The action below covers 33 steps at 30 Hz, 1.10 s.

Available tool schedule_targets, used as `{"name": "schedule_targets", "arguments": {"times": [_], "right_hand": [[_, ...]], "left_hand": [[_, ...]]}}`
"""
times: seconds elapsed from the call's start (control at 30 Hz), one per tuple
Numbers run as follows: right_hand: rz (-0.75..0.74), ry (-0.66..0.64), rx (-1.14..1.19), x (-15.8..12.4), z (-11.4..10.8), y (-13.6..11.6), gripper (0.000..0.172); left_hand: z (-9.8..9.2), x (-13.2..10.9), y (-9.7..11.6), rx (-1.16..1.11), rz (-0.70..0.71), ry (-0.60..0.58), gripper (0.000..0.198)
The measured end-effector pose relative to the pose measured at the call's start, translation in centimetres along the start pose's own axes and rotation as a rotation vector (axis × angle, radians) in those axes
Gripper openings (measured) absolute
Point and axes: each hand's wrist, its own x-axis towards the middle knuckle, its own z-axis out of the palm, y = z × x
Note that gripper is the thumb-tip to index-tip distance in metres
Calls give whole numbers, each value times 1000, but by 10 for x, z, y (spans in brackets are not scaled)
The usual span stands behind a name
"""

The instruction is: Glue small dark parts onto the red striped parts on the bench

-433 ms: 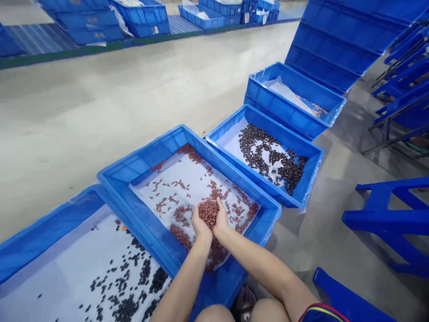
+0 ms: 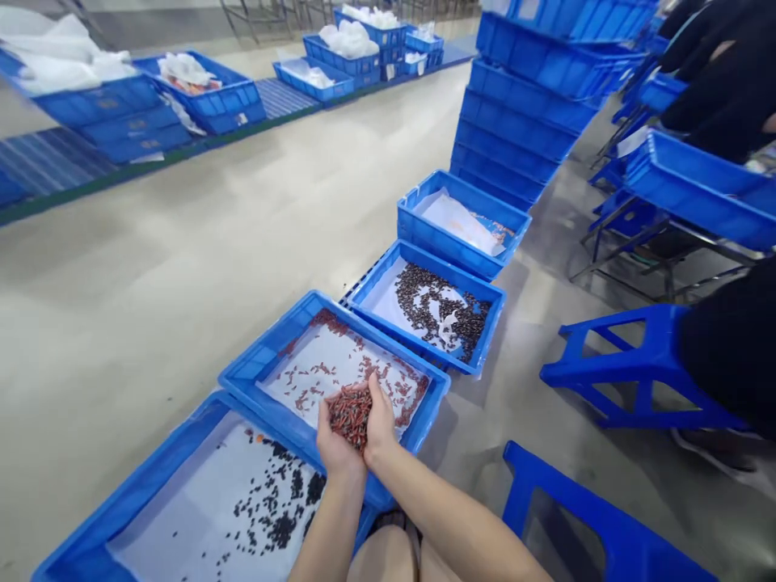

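Note:
My left hand [image 2: 331,440] and my right hand [image 2: 381,419] are cupped together, palms up, around a heap of small red pieces [image 2: 350,414]. They hover over the near edge of a blue tray [image 2: 255,368] lined with white sheet, where more red pieces lie scattered. Both hands are closed around the heap.
A nearer blue tray [image 2: 151,477] holds small black pieces. Further along the row a tray [image 2: 492,323] holds dark pieces, then another tray [image 2: 424,230] with white sheet. Blue stools [image 2: 630,368] stand at right, stacked crates [image 2: 521,121] behind. Another person in dark clothing [image 2: 731,356] is at far right.
My cupped hands have lifted the red heap up and back toward me, off the tray's sheet. The view has tilted up and pulled away, showing more of the room.

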Motion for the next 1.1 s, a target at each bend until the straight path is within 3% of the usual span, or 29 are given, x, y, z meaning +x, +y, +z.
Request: {"name": "schedule_targets", "arguments": {"times": [0.1, 0.23, 0.43, 0.5, 0.6, 0.67, 0.73, 0.8, 0.9, 1.1], "right_hand": [[-21, 8, 57, -70, 26, -40, 45], [-100, 60, 166, -176, 57, -94, 45], [-354, 223, 410, -351, 67, -156, 47], [-467, 243, 532, -403, 61, -168, 48], [-684, 318, 650, -471, 45, -182, 52], [-819, 404, 713, -509, 29, -187, 54], [-929, 475, 810, -545, 9, -186, 55], [-1035, 539, 928, -581, -16, -178, 53], [-1204, 683, 1126, -639, -58, -154, 49], [-1416, 1021, 1442, -751, -150, -71, 42]], "left_hand": [[30, -69, 48, 9, -44, 32, 20], [59, -163, 107, 55, -104, -71, 21], [64, -309, 166, 310, -407, -311, 24], [61, -353, 178, 423, -426, -485, 30], [60, -408, 190, 524, -406, -899, 34], [60, -442, 192, 567, -442, -1142, 33], [55, -478, 190, 630, -496, -1306, 30], [40, -520, 186, 724, -550, -1406, 29], [-5, -588, 178, 908, -642, -1458, 28], [-141, -702, 158, 1223, -1067, -1599, 27]]}}
